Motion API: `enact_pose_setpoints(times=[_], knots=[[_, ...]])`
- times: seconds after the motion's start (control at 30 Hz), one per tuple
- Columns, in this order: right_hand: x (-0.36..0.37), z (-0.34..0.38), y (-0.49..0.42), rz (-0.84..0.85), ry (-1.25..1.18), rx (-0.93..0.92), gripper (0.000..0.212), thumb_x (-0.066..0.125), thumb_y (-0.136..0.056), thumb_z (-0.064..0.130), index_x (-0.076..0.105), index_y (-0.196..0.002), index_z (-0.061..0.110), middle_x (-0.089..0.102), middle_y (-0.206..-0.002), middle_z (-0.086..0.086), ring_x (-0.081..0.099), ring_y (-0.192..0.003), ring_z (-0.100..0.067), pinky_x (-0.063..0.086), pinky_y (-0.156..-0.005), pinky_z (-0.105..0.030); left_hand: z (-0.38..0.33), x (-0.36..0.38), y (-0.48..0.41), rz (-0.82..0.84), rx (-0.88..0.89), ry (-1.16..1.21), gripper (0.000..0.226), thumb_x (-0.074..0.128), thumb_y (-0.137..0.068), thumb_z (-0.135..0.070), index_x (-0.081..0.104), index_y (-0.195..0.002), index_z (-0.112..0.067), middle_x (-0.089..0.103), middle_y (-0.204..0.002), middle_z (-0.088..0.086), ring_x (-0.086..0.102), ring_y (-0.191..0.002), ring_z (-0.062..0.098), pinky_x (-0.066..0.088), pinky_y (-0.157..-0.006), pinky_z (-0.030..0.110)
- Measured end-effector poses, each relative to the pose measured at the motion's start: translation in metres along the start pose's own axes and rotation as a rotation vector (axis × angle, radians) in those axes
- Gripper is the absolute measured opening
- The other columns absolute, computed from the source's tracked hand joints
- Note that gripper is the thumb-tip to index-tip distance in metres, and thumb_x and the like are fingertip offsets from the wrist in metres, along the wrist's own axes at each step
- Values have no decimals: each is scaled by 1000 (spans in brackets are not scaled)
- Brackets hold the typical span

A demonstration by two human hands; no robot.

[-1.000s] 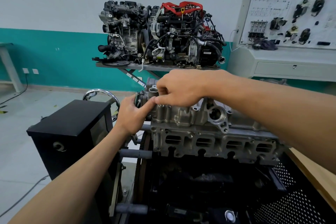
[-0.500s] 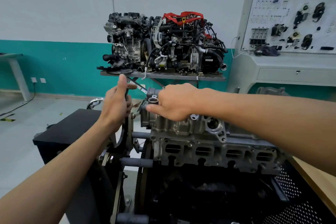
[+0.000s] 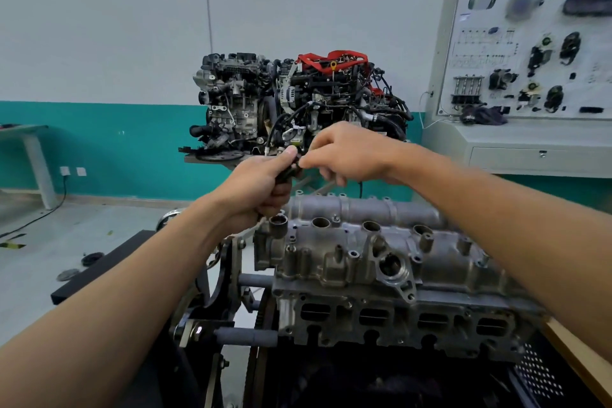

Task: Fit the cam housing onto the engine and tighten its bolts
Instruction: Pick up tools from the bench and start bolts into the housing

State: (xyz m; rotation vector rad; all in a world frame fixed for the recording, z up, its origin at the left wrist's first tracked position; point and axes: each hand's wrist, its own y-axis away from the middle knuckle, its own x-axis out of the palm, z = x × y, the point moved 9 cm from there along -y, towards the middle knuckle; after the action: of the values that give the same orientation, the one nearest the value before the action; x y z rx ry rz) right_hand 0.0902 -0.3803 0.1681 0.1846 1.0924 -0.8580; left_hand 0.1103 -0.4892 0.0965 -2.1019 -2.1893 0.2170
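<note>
The left hand (image 3: 258,192) is curled round a slim dark tool (image 3: 288,172), thumb laid along its top. The right hand (image 3: 347,152) meets it from 3 o'clock and pinches the tool's upper end between its fingertips. The tool is mostly hidden in the two grips; it may be a ratchet or a driver handle, I cannot tell which. Both hands are raised in the air, clear of the metal below.

At 5 o'clock from the hands, the cam housing (image 3: 347,242) sits on top of the engine (image 3: 397,321), a grey casting with a row of round open bores along its upper face. The engine hangs on a stand (image 3: 228,275) at its 9 o'clock end. A black box (image 3: 96,278) lies at 8 o'clock of the stand.

At 12 o'clock, behind the hands, a second engine (image 3: 265,99) with red parts on top rests on a tabletop (image 3: 205,159) against the teal and white wall. At 2 o'clock stands a training board (image 3: 530,43) carrying mounted car parts and a printed diagram; its lettering is too small to read.
</note>
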Motion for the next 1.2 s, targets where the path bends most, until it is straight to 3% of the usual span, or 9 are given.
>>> enact_pose_setpoints(times=[0.1,0.17,0.3,0.57,0.77,0.87,0.97,1.1,1.2], knots=[[-2,-8,-3,50,-204,-13,27,63,-96,35,72,-98,10,72,-80,-2,56,-59,-9,41,-46,-23,-8,12,-10,31,19,39,48,44,-103,-51,56,-67,-22,29,-51,-5,21,-41,7,16,-35,16],[-4,-11,-6,-26,-239,-56,23,64,-96,30,74,-96,9,72,-76,0,55,-57,-7,41,-47,-20,-13,15,-18,18,23,55,56,42,-103,-53,56,-59,-23,29,-50,-5,20,-41,8,16,-36,17],[-20,-21,-17,-196,-384,-87,18,70,-93,22,77,-86,7,68,-66,1,54,-52,-6,41,-44,-16,-16,10,-29,-38,17,73,49,40,-104,-53,51,-70,-20,29,-52,-3,19,-41,9,14,-37,19],[-7,-42,-35,-15,-401,13,29,60,-99,20,68,-100,-8,71,-81,-16,65,-65,-13,52,-52,-23,-10,9,-49,42,32,-23,50,46,-99,-56,58,-65,-22,34,-51,-3,20,-40,9,15,-37,17],[-51,-70,-40,-13,-490,113,12,65,-93,5,74,-86,0,71,-68,-8,65,-59,-13,54,-54,-22,-4,7,-67,70,53,-31,34,54,-100,-41,53,-74,-19,31,-55,-2,21,-41,8,16,-36,16],[-71,-91,-40,-103,-268,134,12,67,-93,7,76,-84,5,72,-70,-7,66,-60,-13,56,-58,-23,0,-4,-73,-36,60,-219,33,51,-103,-40,55,-85,-13,32,-51,-6,23,-42,9,18,-37,20],[-52,-98,-42,-29,128,89,12,66,-95,16,75,-87,12,72,-71,-4,64,-56,-8,58,-60,-24,-1,-13,-76,-194,121,-543,43,50,-103,-40,59,-70,-14,38,-47,-9,28,-36,6,24,-43,26],[-31,-96,-45,-19,236,20,14,65,-95,19,76,-89,14,66,-65,8,61,-53,-2,55,-59,-22,-2,-15,-82,-292,180,-601,47,52,-101,-43,70,-75,-8,43,-52,-7,35,-40,7,30,-49,28],[-28,-92,-48,-24,264,-14,13,66,-94,19,77,-89,13,60,-61,16,56,-48,10,43,-53,-11,0,-7,-86,-284,198,-657,45,53,-102,-40,69,-75,-8,45,-41,-13,40,-39,2,32,-43,18]])
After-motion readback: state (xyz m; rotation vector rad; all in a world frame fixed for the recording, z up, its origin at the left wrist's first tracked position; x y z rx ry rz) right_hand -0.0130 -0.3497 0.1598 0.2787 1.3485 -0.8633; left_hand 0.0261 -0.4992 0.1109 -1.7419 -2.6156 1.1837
